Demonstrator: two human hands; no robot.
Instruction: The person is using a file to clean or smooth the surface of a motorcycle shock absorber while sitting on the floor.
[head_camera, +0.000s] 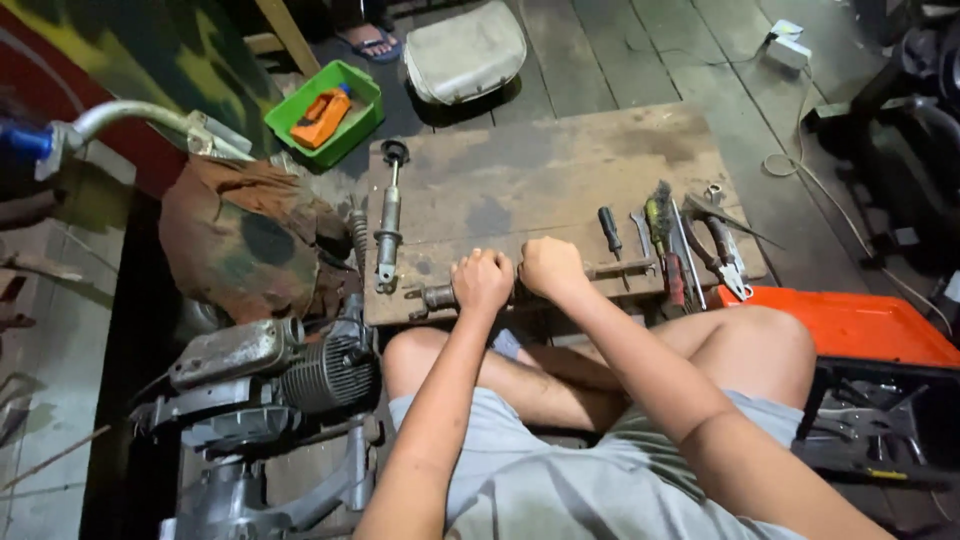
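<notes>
Bent knees nearest; left hand (481, 283), right hand (551, 267) both fisted tight around shock absorber (437, 296) on wooden board (540, 180).

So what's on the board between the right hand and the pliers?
Head view: a black-handled screwdriver, a small wrench and a wire brush lie between the right hand and the pliers.

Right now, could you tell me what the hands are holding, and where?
Both hands hold a metal rod lying on the wooden board: left hand beside right hand, fists closed around its middle.
</notes>
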